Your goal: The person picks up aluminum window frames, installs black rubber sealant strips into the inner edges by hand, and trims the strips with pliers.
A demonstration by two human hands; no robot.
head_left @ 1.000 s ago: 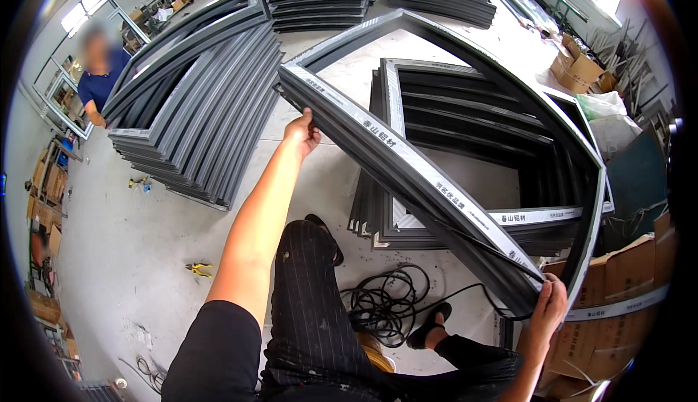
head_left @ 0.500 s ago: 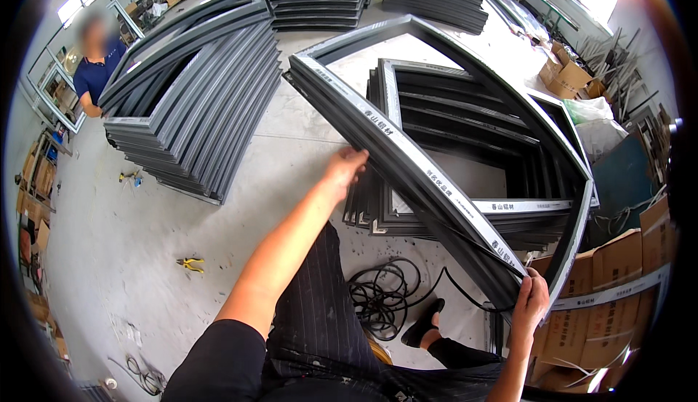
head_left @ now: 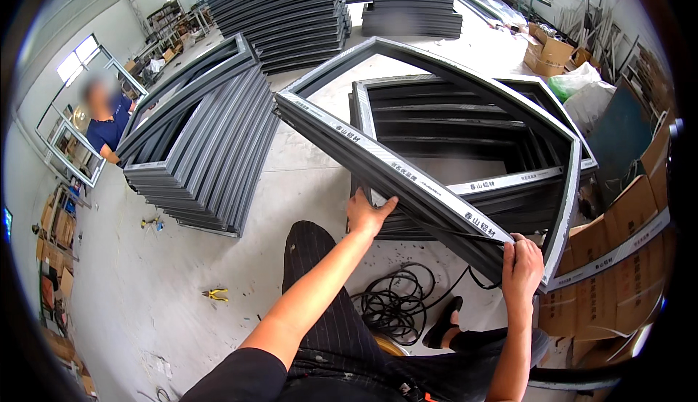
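A dark grey window frame (head_left: 407, 177) with printed white tape along its top lies slanted across a stack of similar frames (head_left: 502, 181). My left hand (head_left: 368, 215) is against the lower edge of its near side, thumb and fingers spread apart. At the frame's near right corner, the fingers of my right hand (head_left: 522, 260) are closed over the edge, where a thin black rubber strip (head_left: 476, 238) meets them. The strip runs along the frame's near side. A loose length drops from the right hand to a tangled black coil (head_left: 396, 302) on the floor.
Another frame stack (head_left: 207, 147) stands at left, a person (head_left: 107, 122) behind it. Tall stacks (head_left: 269, 13) rise at the back. Yellow-handled pliers (head_left: 216, 295) lie on the floor. Cardboard boxes (head_left: 603, 286) stand at right, beside my foot (head_left: 445, 322).
My left hand has moved along the frame's near side toward my right hand, its thumb now spread. The right hand stays at the corner. The view has tilted up slightly.
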